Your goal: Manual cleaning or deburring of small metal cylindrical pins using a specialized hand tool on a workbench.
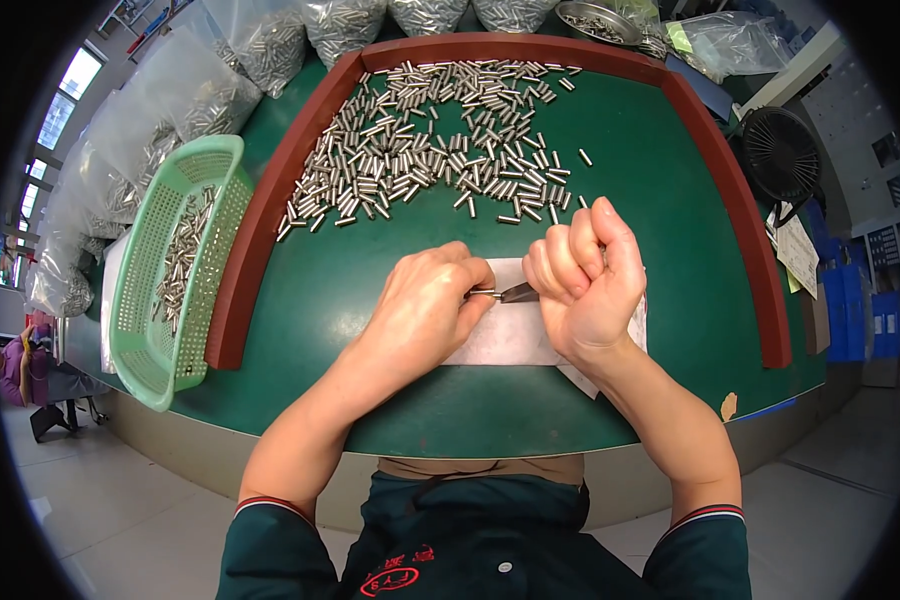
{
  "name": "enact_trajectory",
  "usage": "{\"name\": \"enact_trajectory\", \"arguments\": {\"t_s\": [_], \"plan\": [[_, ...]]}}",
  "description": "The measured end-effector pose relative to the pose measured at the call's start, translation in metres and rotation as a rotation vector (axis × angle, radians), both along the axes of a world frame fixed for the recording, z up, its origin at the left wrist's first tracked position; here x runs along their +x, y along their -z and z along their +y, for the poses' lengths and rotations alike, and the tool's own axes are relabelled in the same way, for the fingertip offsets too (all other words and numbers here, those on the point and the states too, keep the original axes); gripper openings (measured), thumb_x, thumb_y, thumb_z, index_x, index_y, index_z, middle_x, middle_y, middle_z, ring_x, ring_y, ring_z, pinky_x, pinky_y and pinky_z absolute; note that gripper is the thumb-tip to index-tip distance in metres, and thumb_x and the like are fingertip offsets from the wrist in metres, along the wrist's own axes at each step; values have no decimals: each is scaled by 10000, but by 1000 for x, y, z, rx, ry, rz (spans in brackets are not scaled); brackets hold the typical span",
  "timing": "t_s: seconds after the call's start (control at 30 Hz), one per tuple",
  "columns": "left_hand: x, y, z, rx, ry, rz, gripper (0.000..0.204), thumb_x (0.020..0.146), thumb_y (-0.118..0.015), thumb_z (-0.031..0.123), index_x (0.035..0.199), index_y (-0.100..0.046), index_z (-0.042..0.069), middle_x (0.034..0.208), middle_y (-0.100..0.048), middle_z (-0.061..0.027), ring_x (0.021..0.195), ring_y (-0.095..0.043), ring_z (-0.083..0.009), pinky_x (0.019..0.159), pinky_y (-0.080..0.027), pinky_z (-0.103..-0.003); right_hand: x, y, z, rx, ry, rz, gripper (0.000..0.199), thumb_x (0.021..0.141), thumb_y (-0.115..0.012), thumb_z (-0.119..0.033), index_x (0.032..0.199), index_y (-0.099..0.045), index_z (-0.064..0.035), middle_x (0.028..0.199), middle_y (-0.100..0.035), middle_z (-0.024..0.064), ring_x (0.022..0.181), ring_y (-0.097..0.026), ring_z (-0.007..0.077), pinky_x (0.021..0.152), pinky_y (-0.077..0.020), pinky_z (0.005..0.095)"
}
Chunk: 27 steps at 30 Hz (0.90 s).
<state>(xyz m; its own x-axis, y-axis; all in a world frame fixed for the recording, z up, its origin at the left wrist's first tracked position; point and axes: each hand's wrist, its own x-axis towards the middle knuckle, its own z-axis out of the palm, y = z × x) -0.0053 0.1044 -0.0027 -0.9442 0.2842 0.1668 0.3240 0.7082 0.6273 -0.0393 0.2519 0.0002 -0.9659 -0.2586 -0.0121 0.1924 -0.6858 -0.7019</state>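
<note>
In front of me my left hand (425,300) is closed, pinching a small metal pin (483,292) between thumb and forefinger. My right hand (590,275) is curled into a fist around a tapered grey metal blade (518,293); its handle is hidden in the palm. The blade's tip meets the pin's end, or lies very close to it. Beneath both hands lies a white sheet (515,345), paper or cloth. Beyond them, many loose metal pins (420,150) are spread over the green tabletop (320,290).
A raised red-brown border (250,260) frames the work area on three sides. Left of it stands a green plastic basket (130,320) with more pins. Clear bags of pins (270,45) line the far and left edges. A black fan (780,155) sits at right.
</note>
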Motion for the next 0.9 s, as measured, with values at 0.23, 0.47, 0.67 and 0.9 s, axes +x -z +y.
{"name": "enact_trajectory", "arguments": {"t_s": [0.23,0.47,0.67,0.9], "plan": [[0,0,1,2,-6,2,80,656,-617,20,723,-600,-22,675,-563,-127,581,-557,-263,539,-441,-329,2,2,-2,9,-1,58,455,913,-302,-289,485,-224,-154,386,-216,-30,370,-119,88,388,-146,257],[-3,0,4,2,-5,18,75,645,-616,18,709,-606,-19,658,-565,-136,577,-553,-283,538,-435,-351,5,7,-4,2,-5,117,448,918,-300,-289,497,-237,-149,393,-222,-29,371,-122,87,387,-147,253],[-3,-3,5,-13,2,36,74,644,-612,23,709,-611,-14,662,-568,-145,591,-550,-307,546,-432,-369,8,3,-8,64,21,197,447,919,-311,-271,499,-248,-133,401,-233,-21,371,-138,83,384,-159,248],[-4,-3,4,-34,13,31,90,638,-614,28,720,-618,-10,661,-567,-145,597,-551,-307,550,-433,-369,9,6,-8,-22,12,183,423,912,-371,-215,521,-252,-102,445,-258,-20,406,-191,66,391,-176,238]]}}
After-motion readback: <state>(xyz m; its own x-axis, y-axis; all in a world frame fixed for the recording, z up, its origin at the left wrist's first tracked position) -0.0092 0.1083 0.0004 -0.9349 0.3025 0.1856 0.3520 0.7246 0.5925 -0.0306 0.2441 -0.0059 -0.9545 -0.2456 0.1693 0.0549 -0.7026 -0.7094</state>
